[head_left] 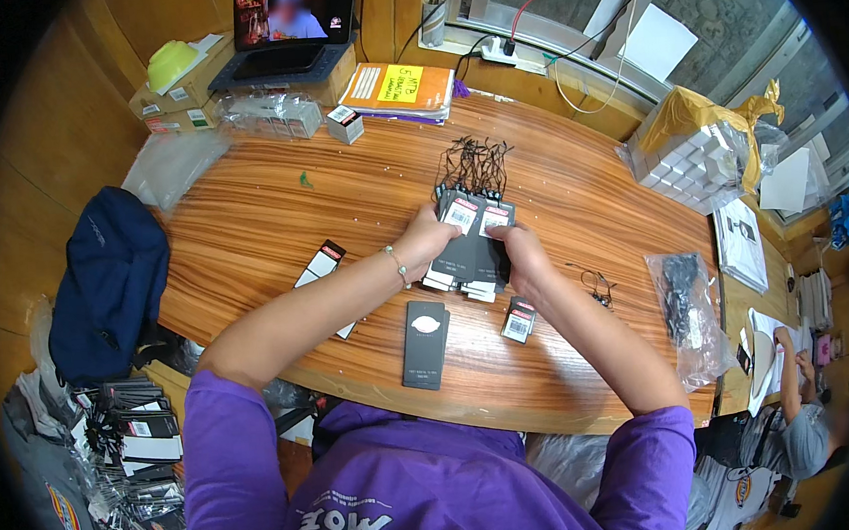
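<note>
Two side-by-side stacks of black hang tags (462,250) with white-and-red barcode stickers are between my hands, their black strings (475,165) bunched at the far end. My left hand (427,238) is closed on the left edge, thumb on top near a sticker. On the right edge my right hand (526,254) is closed likewise, thumb on the other stack. The fingers underneath are hidden. Nearer to me lies a plain black hang tag pile (426,347). A small stack of barcode stickers (518,320) sits by my right wrist, and a sticker strip (320,264) passes under my left forearm.
Loose black strings (597,288) and a clear bag of black strings (685,312) lie to the right. A plastic-wrapped box of white cartons (695,156) stands far right. At the back are notebooks (396,90) and a tablet (289,30). Another person (802,426) works at right.
</note>
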{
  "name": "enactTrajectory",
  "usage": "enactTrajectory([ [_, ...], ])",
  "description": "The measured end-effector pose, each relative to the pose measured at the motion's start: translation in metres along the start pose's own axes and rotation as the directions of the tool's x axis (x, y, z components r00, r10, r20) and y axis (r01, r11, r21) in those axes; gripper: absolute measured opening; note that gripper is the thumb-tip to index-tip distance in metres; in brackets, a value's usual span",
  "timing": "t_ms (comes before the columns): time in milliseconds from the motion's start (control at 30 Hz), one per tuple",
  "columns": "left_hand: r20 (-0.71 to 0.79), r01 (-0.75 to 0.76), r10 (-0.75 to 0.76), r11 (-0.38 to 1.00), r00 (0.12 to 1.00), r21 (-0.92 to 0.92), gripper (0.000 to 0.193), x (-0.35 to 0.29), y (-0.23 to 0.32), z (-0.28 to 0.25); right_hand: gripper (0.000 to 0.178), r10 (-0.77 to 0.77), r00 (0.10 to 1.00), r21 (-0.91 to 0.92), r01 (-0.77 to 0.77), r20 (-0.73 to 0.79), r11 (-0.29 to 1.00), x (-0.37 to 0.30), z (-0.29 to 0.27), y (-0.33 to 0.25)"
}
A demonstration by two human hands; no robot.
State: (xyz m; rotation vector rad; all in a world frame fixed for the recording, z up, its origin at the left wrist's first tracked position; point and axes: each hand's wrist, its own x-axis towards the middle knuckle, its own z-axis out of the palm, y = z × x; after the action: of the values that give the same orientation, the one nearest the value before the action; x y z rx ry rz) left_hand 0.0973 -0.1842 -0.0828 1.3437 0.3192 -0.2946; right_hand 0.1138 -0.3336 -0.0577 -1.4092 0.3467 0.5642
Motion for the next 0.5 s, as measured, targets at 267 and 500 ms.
enactTrajectory([
  [267,0.034,0.039,-0.037,0.999,0.999,-0.039,0.048,-0.005,0.01,0.0,0.026,0.113,0.989,0.046,-0.118,0.095,0.992,0.017,-0.01,0.005],
  [500,0.213,0.075,-0.052,0.992,0.976,-0.105,0.049,-0.006,0.006,-0.013,0.03,0.053,0.99,-0.003,-0.053,0.131,0.999,0.015,-0.013,0.011],
])
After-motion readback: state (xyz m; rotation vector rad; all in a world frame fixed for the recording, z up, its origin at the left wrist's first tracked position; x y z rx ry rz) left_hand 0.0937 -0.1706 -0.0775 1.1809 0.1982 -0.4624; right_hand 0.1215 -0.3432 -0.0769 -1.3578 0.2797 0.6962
